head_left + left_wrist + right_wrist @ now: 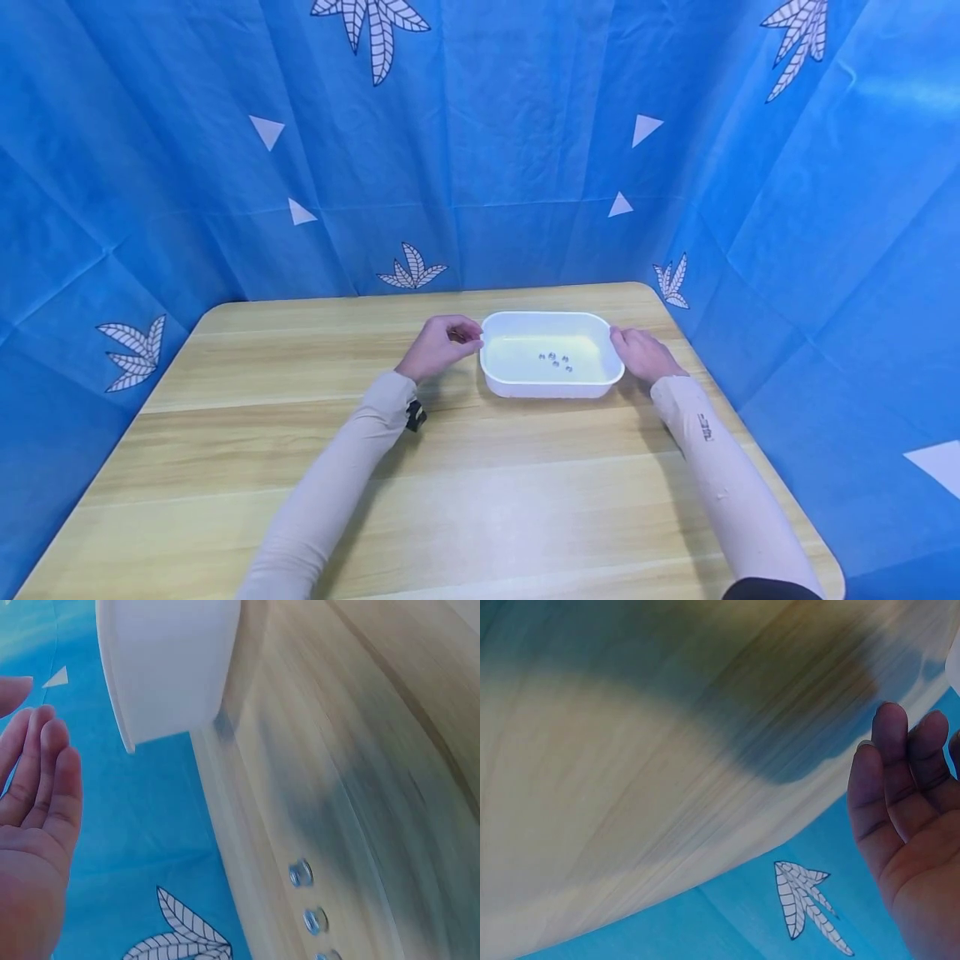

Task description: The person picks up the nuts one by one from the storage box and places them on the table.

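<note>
A white plastic basin [551, 389] stands near the back of the table, with several small shiny metal pieces [555, 363] on its floor. My right hand [647, 354] grips the basin's right rim; the right wrist view shows its bent fingers beside a sliver of the white basin [954, 667]. At the other end, my left hand [442, 343] is next to the left rim. Its fingers [54, 776] are only slightly bent in the left wrist view, with a gap to the thumb. Small metal pieces resembling nuts [316, 921] lie on the wood there.
The wooden table [465, 517] has rounded corners. Blue curtain [525, 167] with leaf and triangle prints hangs close behind it and along the sides. The table's right edge runs close to my right forearm [723, 475].
</note>
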The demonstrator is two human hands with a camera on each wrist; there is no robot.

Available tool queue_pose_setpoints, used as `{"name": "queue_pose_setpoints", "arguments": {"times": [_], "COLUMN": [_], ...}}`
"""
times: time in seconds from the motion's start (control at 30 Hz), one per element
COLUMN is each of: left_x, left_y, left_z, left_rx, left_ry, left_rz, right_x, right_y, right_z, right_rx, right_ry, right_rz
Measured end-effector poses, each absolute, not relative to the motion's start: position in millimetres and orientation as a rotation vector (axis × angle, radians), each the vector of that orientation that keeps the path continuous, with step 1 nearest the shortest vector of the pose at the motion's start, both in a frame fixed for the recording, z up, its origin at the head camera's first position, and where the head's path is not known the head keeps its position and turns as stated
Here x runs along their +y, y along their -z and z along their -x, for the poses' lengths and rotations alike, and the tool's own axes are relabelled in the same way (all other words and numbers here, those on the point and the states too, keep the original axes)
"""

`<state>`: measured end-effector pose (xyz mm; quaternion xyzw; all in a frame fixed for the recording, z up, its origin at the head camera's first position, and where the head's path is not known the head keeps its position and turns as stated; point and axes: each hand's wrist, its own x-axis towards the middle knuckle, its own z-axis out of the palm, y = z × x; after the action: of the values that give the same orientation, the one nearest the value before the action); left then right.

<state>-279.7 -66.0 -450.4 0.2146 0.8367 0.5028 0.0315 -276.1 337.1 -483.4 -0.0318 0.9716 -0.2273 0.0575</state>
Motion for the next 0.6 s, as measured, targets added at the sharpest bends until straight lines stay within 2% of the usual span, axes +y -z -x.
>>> {"name": "queue_pose_setpoints", "arguments": {"times": [0.6], "left_x": [-20], "left_y": [458], "left_z": [287], "left_rx": [2.533], "left_ry": [-1.471], "left_rz": [-0.842], "right_x": [339], "right_y": [486], "right_z": [278], "right_rx": [2.947], "right_ry": [0.694], "right_rz": [0.069]}}
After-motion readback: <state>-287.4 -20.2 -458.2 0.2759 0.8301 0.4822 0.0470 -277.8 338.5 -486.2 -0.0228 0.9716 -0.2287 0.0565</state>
